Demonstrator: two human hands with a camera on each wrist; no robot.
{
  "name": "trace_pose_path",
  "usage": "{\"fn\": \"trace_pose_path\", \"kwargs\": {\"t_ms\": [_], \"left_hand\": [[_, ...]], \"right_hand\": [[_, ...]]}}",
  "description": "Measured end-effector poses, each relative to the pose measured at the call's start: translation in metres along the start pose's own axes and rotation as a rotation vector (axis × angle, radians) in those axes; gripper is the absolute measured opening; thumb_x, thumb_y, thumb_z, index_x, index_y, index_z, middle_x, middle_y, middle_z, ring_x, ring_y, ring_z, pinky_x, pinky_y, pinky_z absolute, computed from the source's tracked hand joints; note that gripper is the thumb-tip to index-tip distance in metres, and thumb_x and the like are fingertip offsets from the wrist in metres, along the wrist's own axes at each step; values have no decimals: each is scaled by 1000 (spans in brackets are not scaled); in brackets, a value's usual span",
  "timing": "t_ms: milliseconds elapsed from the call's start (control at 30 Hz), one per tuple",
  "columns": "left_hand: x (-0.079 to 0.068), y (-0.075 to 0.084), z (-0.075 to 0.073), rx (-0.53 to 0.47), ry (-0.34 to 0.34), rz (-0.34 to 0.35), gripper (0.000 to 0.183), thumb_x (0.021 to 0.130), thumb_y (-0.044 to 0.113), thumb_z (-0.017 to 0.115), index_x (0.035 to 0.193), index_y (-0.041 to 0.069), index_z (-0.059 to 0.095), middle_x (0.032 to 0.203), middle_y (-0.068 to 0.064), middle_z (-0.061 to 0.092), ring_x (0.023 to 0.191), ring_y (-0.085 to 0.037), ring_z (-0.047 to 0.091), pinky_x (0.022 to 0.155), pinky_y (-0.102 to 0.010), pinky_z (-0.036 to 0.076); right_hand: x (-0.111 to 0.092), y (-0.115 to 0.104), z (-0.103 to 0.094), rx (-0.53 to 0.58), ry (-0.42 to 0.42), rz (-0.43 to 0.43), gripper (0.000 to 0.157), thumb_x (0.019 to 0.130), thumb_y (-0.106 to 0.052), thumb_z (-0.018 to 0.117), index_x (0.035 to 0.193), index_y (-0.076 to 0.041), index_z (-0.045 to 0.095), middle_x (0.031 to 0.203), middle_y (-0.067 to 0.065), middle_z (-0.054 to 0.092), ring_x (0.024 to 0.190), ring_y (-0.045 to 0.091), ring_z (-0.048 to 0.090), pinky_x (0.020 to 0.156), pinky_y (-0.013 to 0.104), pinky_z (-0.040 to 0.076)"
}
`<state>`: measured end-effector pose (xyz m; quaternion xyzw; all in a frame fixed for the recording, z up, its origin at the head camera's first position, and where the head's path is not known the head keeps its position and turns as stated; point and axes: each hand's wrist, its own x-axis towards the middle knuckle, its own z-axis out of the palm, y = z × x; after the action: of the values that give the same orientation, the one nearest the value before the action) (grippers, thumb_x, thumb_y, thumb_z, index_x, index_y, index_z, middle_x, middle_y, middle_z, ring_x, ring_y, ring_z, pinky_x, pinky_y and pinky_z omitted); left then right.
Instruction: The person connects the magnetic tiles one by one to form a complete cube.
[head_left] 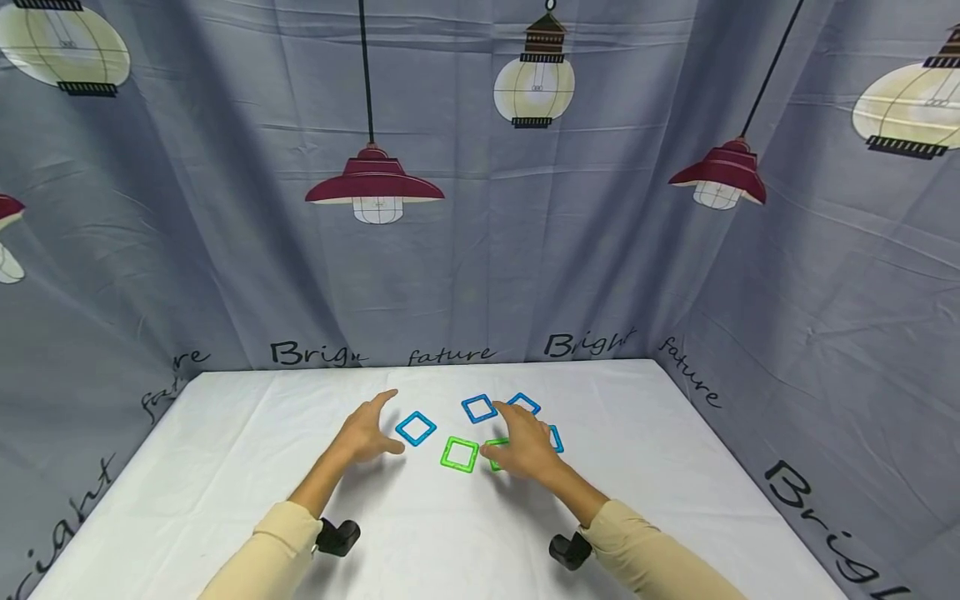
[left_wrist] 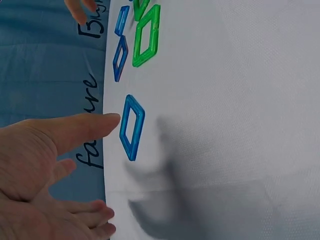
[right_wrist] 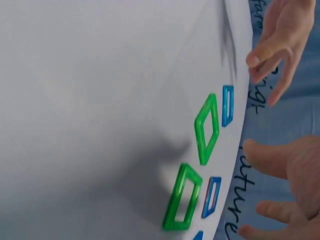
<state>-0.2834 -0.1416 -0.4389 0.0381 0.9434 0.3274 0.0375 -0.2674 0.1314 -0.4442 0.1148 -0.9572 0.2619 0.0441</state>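
Observation:
Several hollow square tiles, blue and green, lie flat on a white cloth. My left hand (head_left: 366, 432) is held above the cloth with thumb and fingers spread, holding nothing. Nearest to it is a blue square tile (left_wrist: 132, 127), just right of the thumb in the head view. My right hand (head_left: 527, 443), also spread and gripping nothing, hovers over the right part of the group. It partly covers a green square tile (head_left: 495, 442) and a blue one (head_left: 557, 440). Between the hands lie another green square tile (head_left: 443, 461) and a blue square tile (head_left: 465, 408).
One more blue square tile (head_left: 534, 407) lies behind the right hand. The white cloth (head_left: 225, 450) covers the table, bounded by a grey-blue printed curtain (head_left: 465, 275) at the back and sides. Black devices (head_left: 339, 538) are strapped to both wrists.

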Motion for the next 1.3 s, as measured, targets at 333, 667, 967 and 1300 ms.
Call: {"fn": "trace_pose_path", "kwargs": {"t_ms": [333,667,967,1300], "left_hand": [[17,-8,6,-101,12,14,79,69,10,89,142,15,58,137,-27,60,124,-44,59,97,-56,52],[26,-15,14,-146,63,-24,70,67,0,84,133,12,66,121,-18,68,107,-33,64,83,-44,56],[33,-10,18,-168,17,-26,64,68,-2,81,129,14,69,120,-18,70,106,-35,65,92,-52,55],[42,-6,18,-105,-58,-47,67,70,-1,83,132,19,68,128,-18,65,106,-33,63,83,-47,56]], "right_hand": [[3,-12,14,137,-18,-8,75,75,-21,91,140,-5,58,138,19,63,126,43,58,100,58,52],[6,-15,28,159,-55,2,71,73,-19,92,135,-3,61,124,20,69,111,36,65,91,50,55],[5,-15,37,126,-60,-15,68,68,-16,94,128,-3,66,119,16,71,104,31,65,88,46,55],[5,-15,44,89,-56,-17,59,70,-15,93,122,0,69,108,13,73,90,20,63,81,34,57]]}}
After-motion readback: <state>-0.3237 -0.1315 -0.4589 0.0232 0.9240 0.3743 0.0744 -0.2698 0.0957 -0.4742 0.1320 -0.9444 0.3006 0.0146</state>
